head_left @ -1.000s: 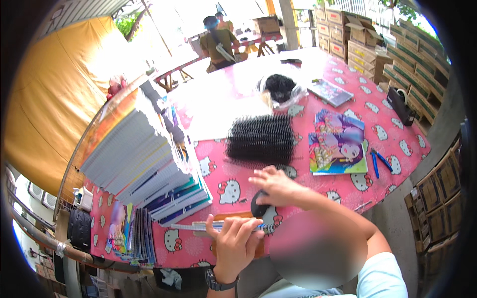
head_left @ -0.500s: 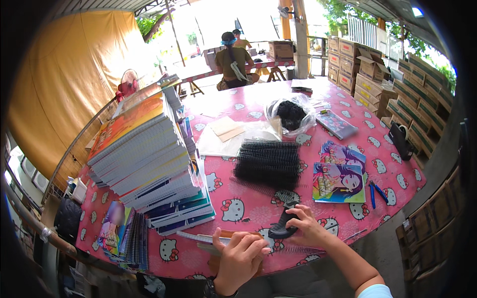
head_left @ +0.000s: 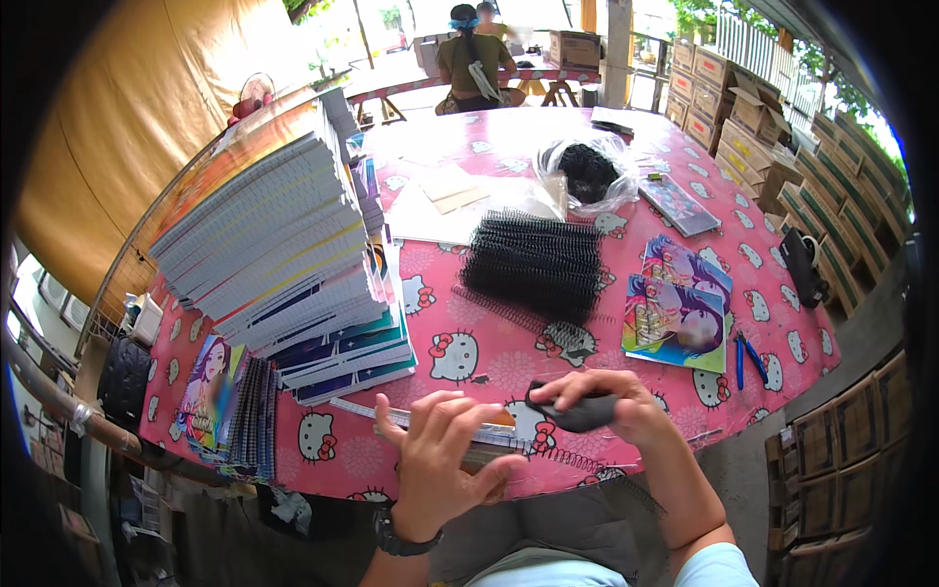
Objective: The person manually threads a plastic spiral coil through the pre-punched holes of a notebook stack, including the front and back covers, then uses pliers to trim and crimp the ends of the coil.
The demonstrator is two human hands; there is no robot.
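At the near table edge lies a thin notebook (head_left: 497, 431) with white page edges. My left hand (head_left: 440, 455) rests over it, fingers spread and thumb apart. My right hand (head_left: 626, 403) is closed around a dark grey, rounded hand-held tool (head_left: 579, 411), held just right of the notebook; its exact kind does not show. From the notebook's right end a black spiral binding coil (head_left: 577, 460) trails right, past the table edge and below my right wrist. A large pile of black spiral coils (head_left: 533, 266) lies beyond my hands.
A tall stack of notebooks (head_left: 274, 225) stands on the left, with bound notebooks (head_left: 210, 401) before it. On the right are colourful covers (head_left: 677, 318) and blue-handled pliers (head_left: 740, 362). A plastic bag of black coils (head_left: 587, 176) lies farther back. Cartons (head_left: 753, 117) stand beyond; people sit behind.
My right hand has turned the dark tool from upright to nearly level. The fingers of my left hand have spread from a bunched pose. The view has tilted downward.
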